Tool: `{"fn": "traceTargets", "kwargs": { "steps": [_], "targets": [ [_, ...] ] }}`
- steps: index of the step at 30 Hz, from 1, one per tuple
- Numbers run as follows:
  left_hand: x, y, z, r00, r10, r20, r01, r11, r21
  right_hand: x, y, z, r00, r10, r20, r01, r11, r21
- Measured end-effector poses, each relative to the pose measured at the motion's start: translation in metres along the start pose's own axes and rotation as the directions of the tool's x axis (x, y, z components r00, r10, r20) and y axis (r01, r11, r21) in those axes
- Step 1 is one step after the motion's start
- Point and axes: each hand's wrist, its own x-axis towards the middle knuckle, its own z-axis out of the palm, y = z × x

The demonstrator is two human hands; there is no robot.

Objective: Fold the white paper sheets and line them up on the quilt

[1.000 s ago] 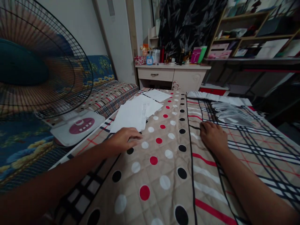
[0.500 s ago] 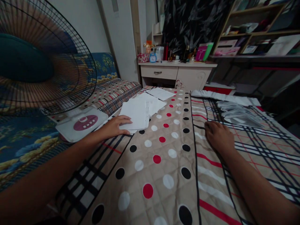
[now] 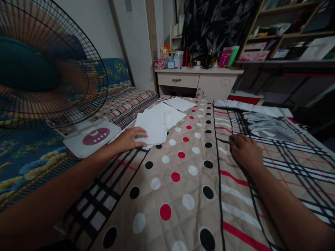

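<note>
My left hand [image 3: 131, 138] rests at the near left edge of a stack of white paper sheets [image 3: 151, 125]. Its fingertips and thumb touch the top sheet, with a gap between them. Beyond that stack, more white sheets [image 3: 180, 103] lie fanned out and overlapping. On the striped part of the bedspread [image 3: 193, 195] lies my right hand [image 3: 246, 151], knuckles up and fingers curled in; nothing shows in it. Further off on the right is a loose pile of folded white papers [image 3: 267, 124], apart from the right hand.
A large fan [image 3: 52, 69] on a white base [image 3: 91, 137] stands close on the left. Behind the bed, a white dresser [image 3: 199, 82] carries bottles and small boxes. A long white strip of papers [image 3: 251, 107] lies along the bed's far right. Shelves [image 3: 293, 35] rise behind.
My left thumb has slid up onto the paper, nearer the fingertips, which have drawn in slightly. The right hand stays in place on the bedspread.
</note>
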Motion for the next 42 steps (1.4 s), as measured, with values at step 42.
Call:
{"fn": "traceTargets", "kwargs": {
  "steps": [42],
  "targets": [
    [0.050,0.128,-0.018,0.829,-0.284,-0.481,0.020,0.876,-0.482,-0.002,-0.003,-0.004,1.000,0.021,0.014,-0.021,1.000,0.023]
  ]
}}
